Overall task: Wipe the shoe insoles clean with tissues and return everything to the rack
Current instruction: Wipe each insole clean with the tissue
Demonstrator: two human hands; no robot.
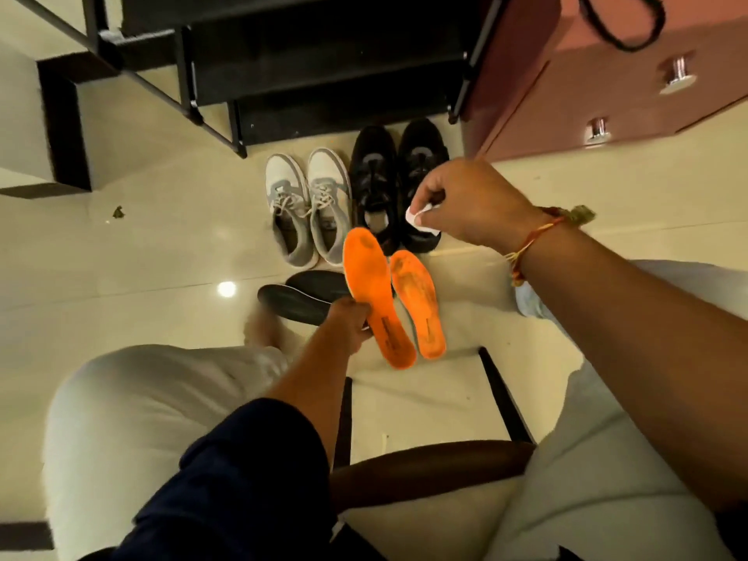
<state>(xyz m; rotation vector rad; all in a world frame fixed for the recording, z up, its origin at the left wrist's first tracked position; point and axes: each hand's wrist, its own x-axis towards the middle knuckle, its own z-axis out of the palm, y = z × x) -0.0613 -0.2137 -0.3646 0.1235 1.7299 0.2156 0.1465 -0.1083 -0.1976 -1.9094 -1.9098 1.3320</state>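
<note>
- Tissue [416, 217], crumpled white, pinched in right hand [465, 200] over black sneakers [376, 188].
- Left hand [351, 323] grips one orange insole [372, 289] by its edge.
- Second orange insole [419, 305] on floor [162, 257] at its three o'clock; black insoles [299, 301] at nine.

Red-brown cabinet [607, 95], upper right. Two metal knobs [678, 74] on its drawer fronts. Black cord loop [623, 22] over its upper part. Wooden chair [425, 467], cream cushion [404, 524], well below the cabinet. Green scrap [118, 212] on glossy floor [154, 261], far left of the cabinet.
</note>
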